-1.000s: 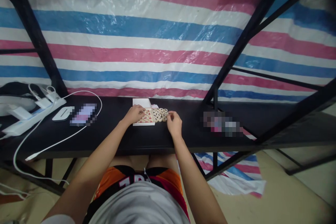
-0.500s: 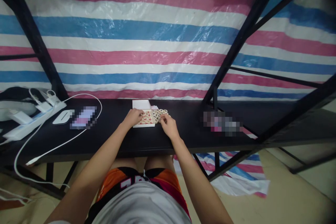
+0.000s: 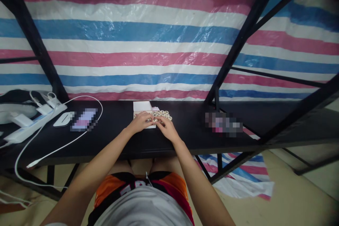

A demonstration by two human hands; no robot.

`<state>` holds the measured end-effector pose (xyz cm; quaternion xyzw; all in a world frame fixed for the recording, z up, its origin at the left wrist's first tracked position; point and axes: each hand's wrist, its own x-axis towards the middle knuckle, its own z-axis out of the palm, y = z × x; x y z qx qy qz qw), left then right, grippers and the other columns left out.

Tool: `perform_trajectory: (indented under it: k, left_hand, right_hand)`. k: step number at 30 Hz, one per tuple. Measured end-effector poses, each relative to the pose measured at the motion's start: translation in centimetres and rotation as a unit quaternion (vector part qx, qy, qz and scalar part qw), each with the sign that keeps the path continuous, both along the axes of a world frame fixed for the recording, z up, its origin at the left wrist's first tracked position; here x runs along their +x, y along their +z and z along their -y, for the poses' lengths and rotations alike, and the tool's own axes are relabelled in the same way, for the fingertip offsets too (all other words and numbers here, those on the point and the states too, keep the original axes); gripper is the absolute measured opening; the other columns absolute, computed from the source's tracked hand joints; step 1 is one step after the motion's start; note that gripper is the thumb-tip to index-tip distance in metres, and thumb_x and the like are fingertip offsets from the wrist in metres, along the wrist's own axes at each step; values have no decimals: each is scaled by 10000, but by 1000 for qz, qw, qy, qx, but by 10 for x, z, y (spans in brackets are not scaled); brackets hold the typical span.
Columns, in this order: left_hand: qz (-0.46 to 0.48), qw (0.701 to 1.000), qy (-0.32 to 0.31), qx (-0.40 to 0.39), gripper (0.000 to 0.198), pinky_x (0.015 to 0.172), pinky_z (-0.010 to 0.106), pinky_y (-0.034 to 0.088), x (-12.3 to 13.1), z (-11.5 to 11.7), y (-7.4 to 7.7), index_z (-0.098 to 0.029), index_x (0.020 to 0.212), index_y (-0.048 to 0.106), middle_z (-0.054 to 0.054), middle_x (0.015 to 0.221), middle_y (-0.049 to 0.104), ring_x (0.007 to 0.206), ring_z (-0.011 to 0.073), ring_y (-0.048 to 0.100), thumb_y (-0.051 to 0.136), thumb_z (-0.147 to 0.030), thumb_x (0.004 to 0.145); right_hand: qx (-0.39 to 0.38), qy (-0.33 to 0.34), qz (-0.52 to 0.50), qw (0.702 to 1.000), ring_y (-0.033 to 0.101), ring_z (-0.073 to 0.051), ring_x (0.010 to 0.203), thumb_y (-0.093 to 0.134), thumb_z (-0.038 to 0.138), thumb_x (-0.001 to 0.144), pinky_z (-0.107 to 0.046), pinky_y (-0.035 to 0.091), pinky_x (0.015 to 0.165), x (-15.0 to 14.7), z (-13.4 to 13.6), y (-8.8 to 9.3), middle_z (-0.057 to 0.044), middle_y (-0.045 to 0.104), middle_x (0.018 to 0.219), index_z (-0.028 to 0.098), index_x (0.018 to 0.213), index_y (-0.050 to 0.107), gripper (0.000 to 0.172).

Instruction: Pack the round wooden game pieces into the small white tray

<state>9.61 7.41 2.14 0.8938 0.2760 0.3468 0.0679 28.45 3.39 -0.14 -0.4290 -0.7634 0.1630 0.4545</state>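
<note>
1. Since half a second ago: left hand (image 3: 141, 121) slid right and now covers most of the small box (image 3: 144, 113) of round pieces; right hand (image 3: 165, 127) drawn in to meet it, fingertips almost touching.
2. A second ago: hands well apart, red-marked pieces in the box plainly seen; now nearly hidden under the left hand.
3. Both forearms stretched forward from the near edge, converging in a narrow V over the table (image 3: 185, 137); palms down, wrists low.
4. Left fingers curled loosely over the box; grip or mere rest cannot be told. Right fingers bent toward the box's right edge; holding a piece or not, cannot be told.
5. Box at mid-table toward the far edge, white lid part (image 3: 142, 106) showing beyond the left hand; loose pale round pieces (image 3: 163, 114) heaped just right of it.
6. Table matte black, on a black metal frame; glossy striped plastic sheet (image 3: 148, 42) behind; white power strip (image 3: 31, 122) and cable at far left.
</note>
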Motion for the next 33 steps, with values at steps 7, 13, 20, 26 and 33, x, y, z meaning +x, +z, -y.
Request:
perform_trajectory:
  k: [7, 13, 20, 26, 33]
  left_hand:
    - [3, 998, -15, -64, 203, 850, 285, 438, 3, 5, 2, -207, 935, 645, 31, 952, 669, 909, 167, 589, 509, -346, 879]
    - [36, 995, 80, -55, 296, 878, 296, 428, -8, -10, -1, -191, 1082, 606, 61, 1052, 638, 961, 185, 572, 511, -359, 858]
    - [-39, 963, 241, -116, 225, 880, 331, 419, -41, -41, -15, -175, 966, 657, 80, 944, 620, 931, 224, 556, 524, -255, 803]
    - [-22, 949, 284, -133, 254, 904, 377, 412, -49, -45, -23, -173, 1008, 628, 112, 1045, 543, 1013, 252, 516, 472, -212, 811]
    - [-6, 950, 277, -144, 216, 895, 341, 426, -51, -48, -27, -203, 985, 620, 69, 1005, 533, 988, 207, 533, 483, -234, 821]
  right_hand:
    - [18, 16, 5, 1000, 575, -173, 952, 439, 329, 901, -305, 446, 842, 0, -2, -2, -55, 635, 1058, 219, 1072, 608, 264]
    - [-4, -222, 2, 975, 569, -184, 826, 456, 337, 879, -308, 429, 788, 11, -4, -6, -90, 612, 986, 176, 1010, 596, 250]
    - [-144, -410, 142, 889, 557, -235, 881, 488, 306, 854, -313, 394, 720, 16, -2, -8, -113, 589, 964, 169, 910, 610, 192]
    - [-47, -405, 138, 903, 531, -245, 932, 433, 277, 885, -329, 397, 768, 8, -3, -5, -130, 572, 1048, 157, 999, 610, 242]
    - [6, -118, 303, 946, 546, -199, 975, 432, 227, 888, -281, 389, 867, -35, -44, 18, -102, 629, 992, 164, 1033, 647, 267]
